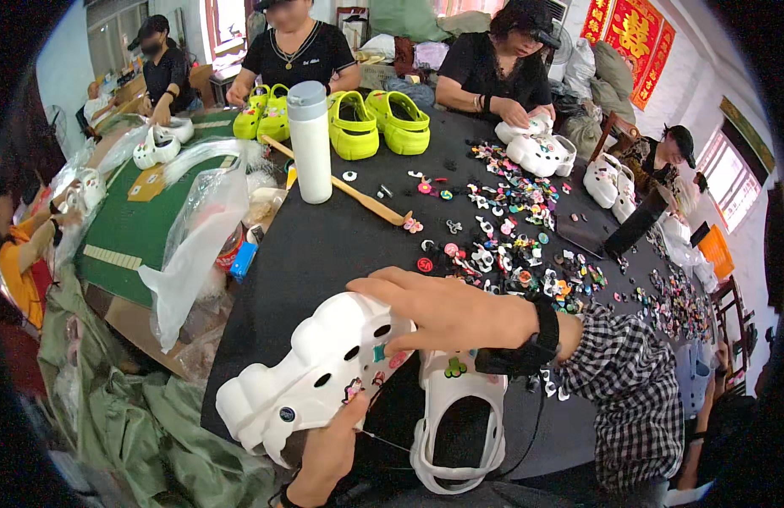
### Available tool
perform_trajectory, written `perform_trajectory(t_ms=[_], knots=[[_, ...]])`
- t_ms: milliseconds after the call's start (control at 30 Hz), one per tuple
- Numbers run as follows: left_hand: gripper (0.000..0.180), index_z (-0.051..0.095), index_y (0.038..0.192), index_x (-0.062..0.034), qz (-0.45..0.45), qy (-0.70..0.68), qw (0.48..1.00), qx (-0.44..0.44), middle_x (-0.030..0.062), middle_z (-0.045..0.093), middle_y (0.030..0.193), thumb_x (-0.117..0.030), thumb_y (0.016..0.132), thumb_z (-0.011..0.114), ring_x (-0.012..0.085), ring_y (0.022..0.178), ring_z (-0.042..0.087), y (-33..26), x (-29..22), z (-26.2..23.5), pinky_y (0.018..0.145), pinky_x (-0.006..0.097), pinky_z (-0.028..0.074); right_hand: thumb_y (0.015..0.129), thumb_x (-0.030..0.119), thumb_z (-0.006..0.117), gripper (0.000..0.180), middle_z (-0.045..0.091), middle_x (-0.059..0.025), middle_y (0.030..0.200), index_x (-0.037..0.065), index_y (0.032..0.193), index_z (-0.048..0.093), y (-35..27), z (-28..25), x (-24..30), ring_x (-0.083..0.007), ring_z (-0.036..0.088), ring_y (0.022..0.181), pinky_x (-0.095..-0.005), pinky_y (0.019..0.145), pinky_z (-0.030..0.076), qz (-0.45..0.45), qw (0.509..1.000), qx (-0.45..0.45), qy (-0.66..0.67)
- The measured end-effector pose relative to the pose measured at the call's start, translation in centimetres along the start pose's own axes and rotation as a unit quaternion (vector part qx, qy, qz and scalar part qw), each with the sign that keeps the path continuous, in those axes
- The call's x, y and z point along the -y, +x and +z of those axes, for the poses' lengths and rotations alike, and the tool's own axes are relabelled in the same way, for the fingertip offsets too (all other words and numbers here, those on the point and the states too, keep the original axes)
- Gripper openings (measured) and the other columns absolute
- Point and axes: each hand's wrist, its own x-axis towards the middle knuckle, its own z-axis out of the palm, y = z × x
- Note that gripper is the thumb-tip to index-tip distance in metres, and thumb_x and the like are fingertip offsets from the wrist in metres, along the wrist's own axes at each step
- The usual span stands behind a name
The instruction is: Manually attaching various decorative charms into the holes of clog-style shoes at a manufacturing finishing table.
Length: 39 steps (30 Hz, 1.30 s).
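A white clog (pixel 303 364) with a chunky, scalloped sole lies tilted on its side before me, several charms fixed in its upper. My left hand (pixel 328 457) grips it by the foot opening, thumb against a small pink-and-dark charm (pixel 353 389). Across its toe reaches my right hand (pixel 455 313), with fingers over the rim and thumb beside a teal charm (pixel 378 351). The thumb's exact contact is hard to make out. To the right rests a second white clog (pixel 493 423), its heel strap towards me and a green cactus-shaped charm (pixel 455 367) on it; my right hand partly covers its front.
Loose colourful charms (pixel 527 254) spread over the black table (pixel 277 245). Beyond stand a white bottle (pixel 310 144), a wooden stick (pixel 366 201) and lime-green clogs (pixel 354 127). At left is a plastic bag (pixel 189 245). Several people sit around, one handling white clogs (pixel 540 152).
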Motion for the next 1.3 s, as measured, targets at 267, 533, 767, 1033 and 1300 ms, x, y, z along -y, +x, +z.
perform_trajectory(t_ms=[267, 533, 767, 1033, 1300], knots=[[0.047, 0.039, 0.139, 0.0027, -0.051, -0.200, 0.978, -0.041, 0.0151, 0.051, 0.136, -0.011, 0.097, 0.053, 0.0277, 0.124, 0.052, 0.8, -4.6, 1.7, 0.103, 0.043, 0.045, 0.089, 0.017, 0.065, 0.036, 0.060, -0.0166, 0.114, -0.001, 0.120, 0.057, -6.7, -1.9, 0.8, -0.0325, 0.062, 0.099, -0.0400, 0.084, 0.052, -0.025, 0.988, -0.149, 0.022], [0.052, 0.037, 0.140, 0.0042, -0.046, -0.289, 0.955, -0.035, 0.0193, 0.048, 0.140, -0.011, 0.091, 0.049, 0.0334, 0.128, 0.049, 0.9, -5.3, 4.3, 0.109, 0.050, 0.038, 0.090, 0.036, 0.065, 0.047, 0.064, -0.0127, 0.110, 0.008, 0.127, 0.058, -12.4, 3.5, 6.2, -0.0261, 0.066, 0.087, -0.0354, 0.071, 0.055, -0.079, 0.990, -0.049, 0.107], [0.042, 0.045, 0.135, 0.0107, 0.034, -0.428, 0.888, 0.166, 0.0236, 0.048, 0.139, -0.004, 0.096, 0.046, 0.0364, 0.131, 0.042, -2.9, -4.0, 0.5, 0.115, 0.042, 0.028, 0.090, 0.033, 0.063, 0.046, 0.059, -0.0138, 0.116, -0.001, 0.121, 0.056, -11.8, 8.1, 5.8, -0.0247, 0.063, 0.088, -0.0334, 0.071, 0.054, -0.125, 0.990, -0.060, 0.035], [0.051, 0.032, 0.146, 0.0039, 0.112, -0.101, 0.985, 0.090, 0.0222, 0.031, 0.152, -0.017, 0.101, 0.042, 0.0323, 0.144, 0.026, -5.3, -8.1, 0.0, 0.121, 0.046, 0.017, 0.089, 0.026, 0.064, 0.043, 0.058, -0.0140, 0.117, -0.002, 0.120, 0.054, -11.9, 8.5, 5.6, -0.0275, 0.065, 0.086, -0.0351, 0.067, 0.054, -0.110, 0.989, -0.049, 0.083], [0.038, 0.048, 0.128, 0.0058, 0.279, 0.151, 0.930, -0.186, 0.0189, 0.050, 0.133, -0.016, 0.098, 0.045, 0.0281, 0.128, 0.047, -2.0, -7.6, -7.1, 0.110, 0.039, 0.034, 0.092, 0.017, 0.059, 0.036, 0.056, -0.0147, 0.120, -0.002, 0.122, 0.051, -12.2, 8.2, 5.9, -0.0302, 0.066, 0.089, -0.0368, 0.068, 0.056, -0.100, 0.983, 0.013, 0.155]])
